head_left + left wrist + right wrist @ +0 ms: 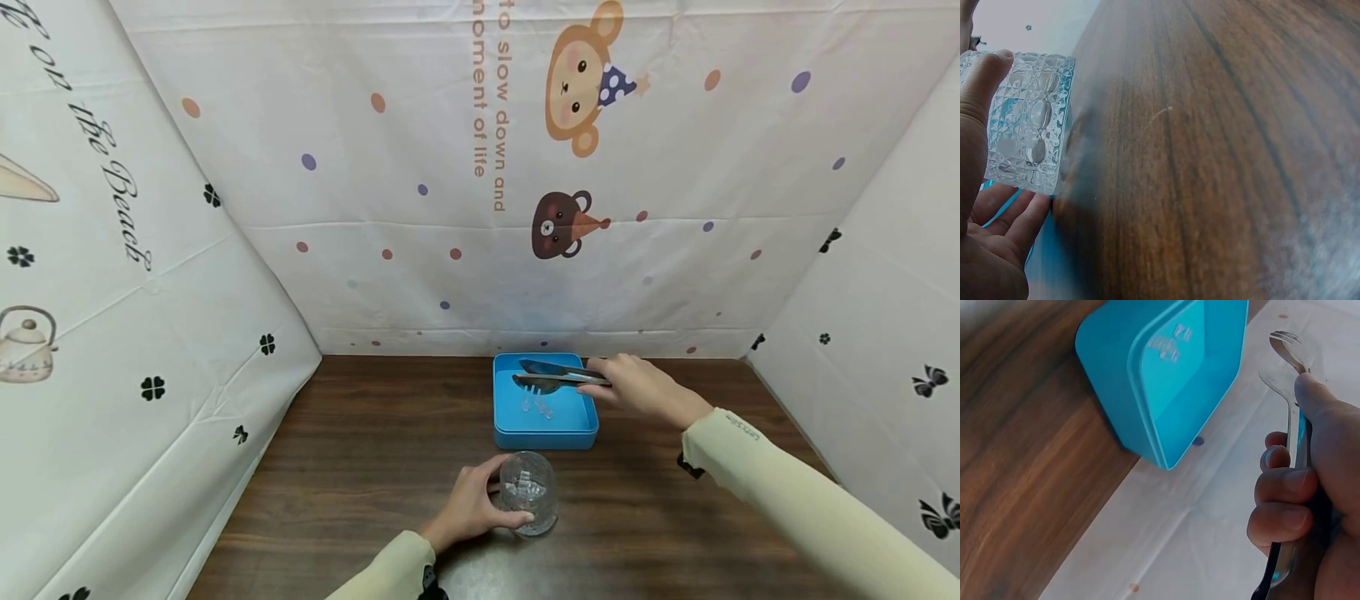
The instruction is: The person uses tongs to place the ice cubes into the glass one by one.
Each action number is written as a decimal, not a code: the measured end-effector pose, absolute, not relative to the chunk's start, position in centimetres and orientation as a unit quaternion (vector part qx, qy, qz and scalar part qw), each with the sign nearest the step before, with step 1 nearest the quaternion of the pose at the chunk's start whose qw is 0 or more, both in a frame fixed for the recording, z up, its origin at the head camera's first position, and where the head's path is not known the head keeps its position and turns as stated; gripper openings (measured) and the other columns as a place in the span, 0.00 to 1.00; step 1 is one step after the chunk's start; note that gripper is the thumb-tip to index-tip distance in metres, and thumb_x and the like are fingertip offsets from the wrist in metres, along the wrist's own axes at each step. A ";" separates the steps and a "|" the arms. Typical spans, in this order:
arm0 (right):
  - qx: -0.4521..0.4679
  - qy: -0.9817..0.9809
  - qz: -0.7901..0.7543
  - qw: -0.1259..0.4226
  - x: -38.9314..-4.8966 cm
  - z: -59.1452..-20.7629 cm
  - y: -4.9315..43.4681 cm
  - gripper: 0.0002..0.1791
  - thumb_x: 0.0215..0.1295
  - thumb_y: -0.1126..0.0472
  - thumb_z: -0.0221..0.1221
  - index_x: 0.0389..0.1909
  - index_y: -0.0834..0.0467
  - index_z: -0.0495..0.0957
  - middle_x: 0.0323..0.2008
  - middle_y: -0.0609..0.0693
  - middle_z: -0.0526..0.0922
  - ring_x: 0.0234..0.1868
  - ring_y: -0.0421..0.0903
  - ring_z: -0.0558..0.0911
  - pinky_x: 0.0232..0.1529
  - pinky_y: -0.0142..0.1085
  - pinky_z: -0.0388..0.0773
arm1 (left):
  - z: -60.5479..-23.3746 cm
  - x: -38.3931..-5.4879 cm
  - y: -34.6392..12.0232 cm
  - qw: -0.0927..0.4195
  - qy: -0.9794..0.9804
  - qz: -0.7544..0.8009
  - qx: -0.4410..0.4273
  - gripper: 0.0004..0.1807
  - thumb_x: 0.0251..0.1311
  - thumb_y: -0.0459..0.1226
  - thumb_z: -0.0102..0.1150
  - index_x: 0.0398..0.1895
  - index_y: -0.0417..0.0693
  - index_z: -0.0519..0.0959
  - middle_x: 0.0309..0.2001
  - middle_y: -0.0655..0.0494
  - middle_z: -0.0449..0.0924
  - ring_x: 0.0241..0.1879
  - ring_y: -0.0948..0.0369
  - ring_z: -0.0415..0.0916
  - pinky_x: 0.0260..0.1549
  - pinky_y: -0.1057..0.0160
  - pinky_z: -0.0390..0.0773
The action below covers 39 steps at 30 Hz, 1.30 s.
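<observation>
A clear glass [528, 493] with a cut pattern stands on the table, and my left hand [471, 506] grips it from the left side. In the left wrist view the thumb lies along one side of the glass [1035, 122] and the other fingers sit near its opposite side. My right hand [633, 388] grips metal cutlery [551, 380] over the blue box [545, 439]. A fork [1286, 347] shows among it in the right wrist view, beside another rounded end. Small clear pieces [536, 405] lie on the floor of the box.
Dark wood-grain table [375, 467] lies under everything. White printed cloth walls [420, 167] rise behind and on both sides, and the box stands close to the back one. The glass is in front of the box.
</observation>
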State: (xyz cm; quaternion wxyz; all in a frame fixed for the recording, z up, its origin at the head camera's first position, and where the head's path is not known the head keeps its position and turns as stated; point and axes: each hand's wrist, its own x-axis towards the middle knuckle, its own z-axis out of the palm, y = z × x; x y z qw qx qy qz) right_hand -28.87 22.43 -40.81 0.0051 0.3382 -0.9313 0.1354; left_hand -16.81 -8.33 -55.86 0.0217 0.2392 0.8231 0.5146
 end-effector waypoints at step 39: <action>0.346 -0.934 0.039 -0.077 -32.4 -42.1 19.2 0.19 0.73 0.49 0.62 0.46 0.63 0.84 0.33 0.50 0.82 0.32 0.45 0.79 0.33 0.40 0.82 | -55.7 -16.9 -8.4 0.023 0.823 0.516 0.239 0.41 0.50 0.55 0.80 0.66 0.52 0.76 0.56 0.53 0.83 0.52 0.62 0.83 0.47 0.70 0.83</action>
